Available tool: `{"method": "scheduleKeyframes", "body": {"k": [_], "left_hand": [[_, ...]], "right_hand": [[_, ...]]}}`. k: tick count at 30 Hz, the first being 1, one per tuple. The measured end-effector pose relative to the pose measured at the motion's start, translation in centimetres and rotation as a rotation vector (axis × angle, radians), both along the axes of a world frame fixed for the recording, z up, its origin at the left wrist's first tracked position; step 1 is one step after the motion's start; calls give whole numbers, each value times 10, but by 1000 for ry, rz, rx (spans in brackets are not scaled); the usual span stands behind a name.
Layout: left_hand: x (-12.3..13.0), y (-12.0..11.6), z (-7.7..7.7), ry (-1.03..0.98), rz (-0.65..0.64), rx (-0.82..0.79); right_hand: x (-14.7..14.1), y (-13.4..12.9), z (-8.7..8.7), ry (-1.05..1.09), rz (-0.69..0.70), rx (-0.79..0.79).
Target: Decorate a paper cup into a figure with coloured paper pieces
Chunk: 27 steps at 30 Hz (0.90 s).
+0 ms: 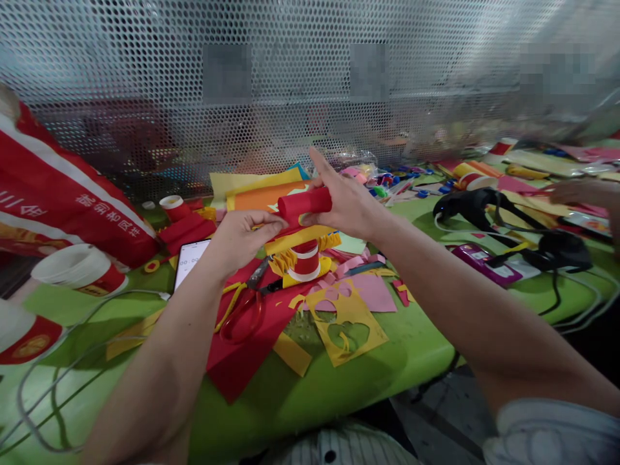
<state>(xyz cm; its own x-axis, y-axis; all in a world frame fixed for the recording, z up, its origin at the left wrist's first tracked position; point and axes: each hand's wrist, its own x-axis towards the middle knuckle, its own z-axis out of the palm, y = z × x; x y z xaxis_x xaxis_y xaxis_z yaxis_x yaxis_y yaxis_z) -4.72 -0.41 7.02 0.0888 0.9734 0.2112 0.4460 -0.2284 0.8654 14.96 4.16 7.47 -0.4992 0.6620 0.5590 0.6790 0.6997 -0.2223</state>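
My right hand (346, 200) holds a red paper tube (306, 203) lying sideways, its fingers and thumb around the right end. At the tube's lower left, my left hand (249, 237) is closed in a pinch; whatever is between the fingertips is too small to make out. Just below the hands stands a red and white paper cup (306, 261) with yellow fringed paper (283, 263) around it. A yellow strip (300, 239) lies across its top.
Red-handled scissors (245, 320), red sheets and a cut yellow sheet (372, 329) lie in front. A phone (188, 258) and paper cups (80, 268) are left. Black headgear (477, 210), cables and another person's hand (581, 192) are right. A perforated metal panel (300, 84) stands behind.
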Motion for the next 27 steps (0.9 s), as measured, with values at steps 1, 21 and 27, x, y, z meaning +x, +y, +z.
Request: {"method": "scheduleKeyframes", "body": {"k": [1,21,27], "left_hand": [[0,0,0,3,4,-1],[-1,2,-1,37,28,40],[-2,-2,7,194,50,88]], "right_hand": [[0,0,0,3,0,-8],[11,-22,-5,162,-56,287],[33,-60,-68,643,-183,140]]}}
